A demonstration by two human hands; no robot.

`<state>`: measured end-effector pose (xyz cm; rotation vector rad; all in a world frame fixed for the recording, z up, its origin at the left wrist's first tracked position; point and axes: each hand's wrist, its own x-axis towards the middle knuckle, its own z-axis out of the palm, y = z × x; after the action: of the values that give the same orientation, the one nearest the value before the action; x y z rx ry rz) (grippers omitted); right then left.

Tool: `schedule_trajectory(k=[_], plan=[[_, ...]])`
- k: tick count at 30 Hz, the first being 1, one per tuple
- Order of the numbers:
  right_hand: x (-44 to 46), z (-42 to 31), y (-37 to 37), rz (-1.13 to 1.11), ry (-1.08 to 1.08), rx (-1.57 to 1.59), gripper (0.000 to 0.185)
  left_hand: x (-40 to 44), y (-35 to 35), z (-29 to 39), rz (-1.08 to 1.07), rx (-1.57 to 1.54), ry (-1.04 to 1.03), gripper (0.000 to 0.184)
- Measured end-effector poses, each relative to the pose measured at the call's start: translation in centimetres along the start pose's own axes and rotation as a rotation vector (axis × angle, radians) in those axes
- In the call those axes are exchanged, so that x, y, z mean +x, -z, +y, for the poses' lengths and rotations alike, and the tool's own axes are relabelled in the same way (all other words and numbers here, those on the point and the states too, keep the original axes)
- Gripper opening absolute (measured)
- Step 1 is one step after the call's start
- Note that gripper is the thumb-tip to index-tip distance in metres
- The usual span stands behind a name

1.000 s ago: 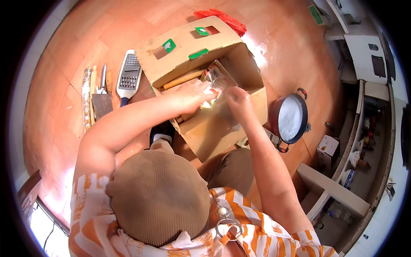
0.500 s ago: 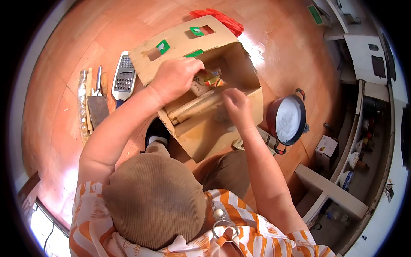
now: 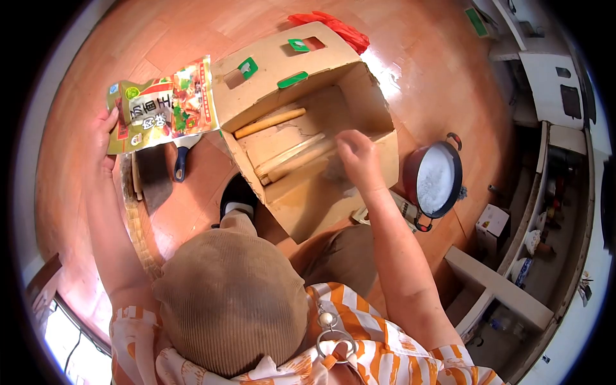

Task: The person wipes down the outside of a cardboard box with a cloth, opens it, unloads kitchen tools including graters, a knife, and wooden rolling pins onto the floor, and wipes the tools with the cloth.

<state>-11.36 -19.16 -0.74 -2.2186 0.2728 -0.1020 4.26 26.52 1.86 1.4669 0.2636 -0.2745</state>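
My left hand (image 3: 106, 138) grips a food packet (image 3: 160, 106) by its left edge, out to the left of an open cardboard box (image 3: 308, 215). The packet is green, red and gold with large printed characters. Curled in above the box's near right side is my right hand (image 3: 360, 160); what its fingers hold, if anything, is hidden. Inside the box lie a tan wooden stick (image 3: 269, 122) and paler sticks (image 3: 298, 160) side by side. Partly under the packet, the blue handle (image 3: 181, 165) of the grater shows on the floor.
A dark red pot (image 3: 412, 168) with whitish contents stands right of the box. Behind the box lies a red plastic bag (image 3: 337, 31). A broad metal blade (image 3: 154, 176) and a wrapped long item (image 3: 138, 224) lie at left. Shelving (image 3: 497, 289) runs along the right.
My left hand has moved from over the box to the far left, bringing the food packet out. The tan stick inside is now uncovered. My right hand has hardly moved.
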Motion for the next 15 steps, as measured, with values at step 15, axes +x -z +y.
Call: schedule_trajectory(k=[15], plan=[[-0.1, -0.9, 0.3, -0.031, -0.068, -0.064, 0.013, 2.6, -1.7, -6.2, 0.502, 0.767, -0.281, 0.025]])
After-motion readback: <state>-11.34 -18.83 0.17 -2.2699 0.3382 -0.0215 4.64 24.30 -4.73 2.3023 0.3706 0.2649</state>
